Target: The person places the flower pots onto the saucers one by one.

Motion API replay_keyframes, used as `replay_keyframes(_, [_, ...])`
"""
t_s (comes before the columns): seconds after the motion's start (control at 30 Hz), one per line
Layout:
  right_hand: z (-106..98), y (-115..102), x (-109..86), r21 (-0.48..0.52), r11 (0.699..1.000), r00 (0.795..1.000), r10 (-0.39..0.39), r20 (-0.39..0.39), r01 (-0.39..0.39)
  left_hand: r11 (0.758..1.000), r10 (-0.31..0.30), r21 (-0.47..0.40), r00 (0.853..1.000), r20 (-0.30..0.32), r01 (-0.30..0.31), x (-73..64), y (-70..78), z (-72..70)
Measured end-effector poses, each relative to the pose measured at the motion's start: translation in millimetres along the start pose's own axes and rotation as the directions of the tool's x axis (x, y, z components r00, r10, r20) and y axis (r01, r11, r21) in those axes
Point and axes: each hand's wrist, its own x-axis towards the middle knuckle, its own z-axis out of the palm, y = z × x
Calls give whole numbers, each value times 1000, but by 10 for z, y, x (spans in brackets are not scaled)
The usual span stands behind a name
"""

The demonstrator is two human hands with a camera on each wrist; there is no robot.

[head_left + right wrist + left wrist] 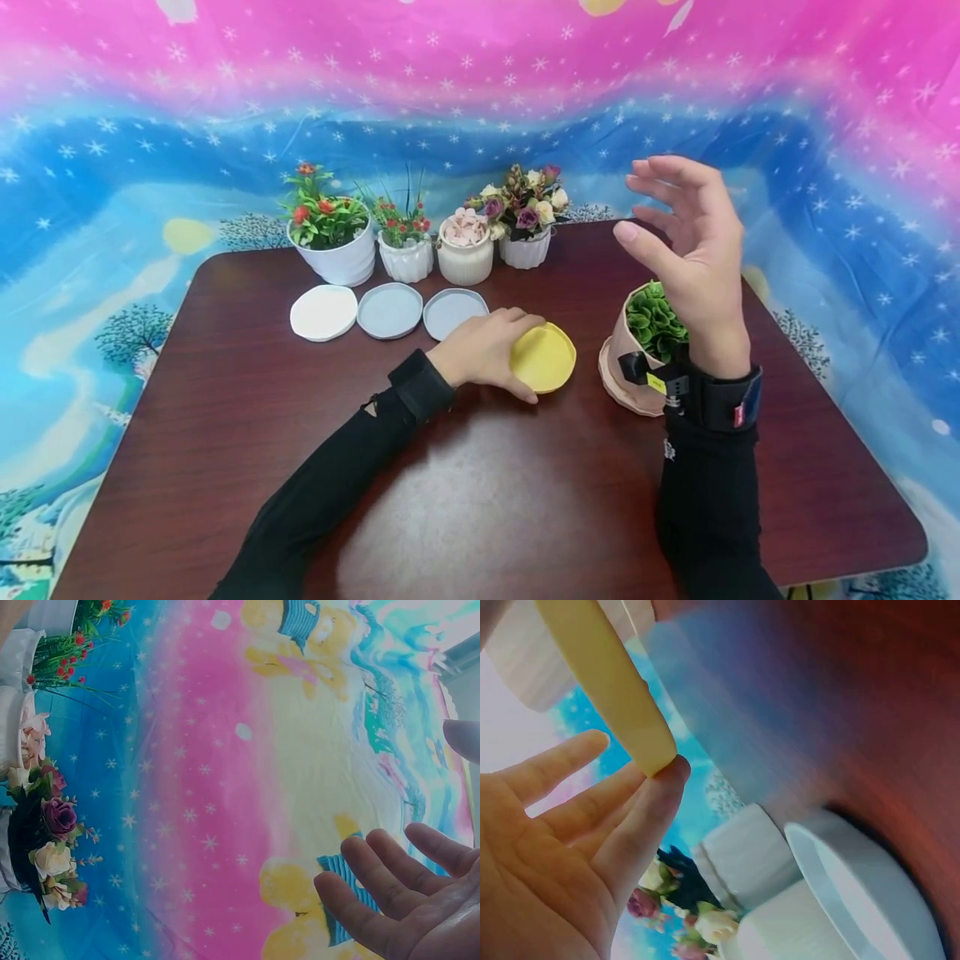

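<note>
Yellow dish: the shallow, smooth, matte yellow dish (544, 358) is being held just above the worktop (480, 500), right of the row of dishes; its outline is rounded and faintly faceted, much the same across every way, and its hollow face is being turned upward.
Left hand: the dish's rim is being gripped by the left hand (487, 346), thumb at the near edge, fingers at the far edge, the span between them being filled by the dish.
Right hand: nothing is being held by the right hand (697, 242), which is being kept raised and spread, fingers loosely bent.
Pink pot: the leafy green plant (654, 321) is being carried by a smooth pink pot (624, 337) on a faceted saucer (610, 385), partly blocked from sight by the right wrist.
Dish row: a white dish (323, 313) and two grey dishes (389, 311) are being lined up leftward, the nearest partly covered by the left hand.
Flowerpots: four pale pots (465, 260), smooth or ribbed, are being backed by a printed cloth (480, 83).
</note>
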Motion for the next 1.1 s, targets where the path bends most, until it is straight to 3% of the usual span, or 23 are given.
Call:
replay_keyframes(0.5, [45, -4, -4, -15, 1000, 1000, 16, 23, -16, 998, 39, 45, 995, 88, -43, -238, 280, 327])
replay_keyframes(0.77, [43, 21, -27, -45, 999, 999, -6, 52, 8, 998, 32, 41, 993, 113, -37, -272, 412, 385])
replay_keyframes(1.1, [70, 44, -24, -64, 998, 998, 2, 65, 2, 988, 42, 142, 992, 119, -59, -321, 561, 452])
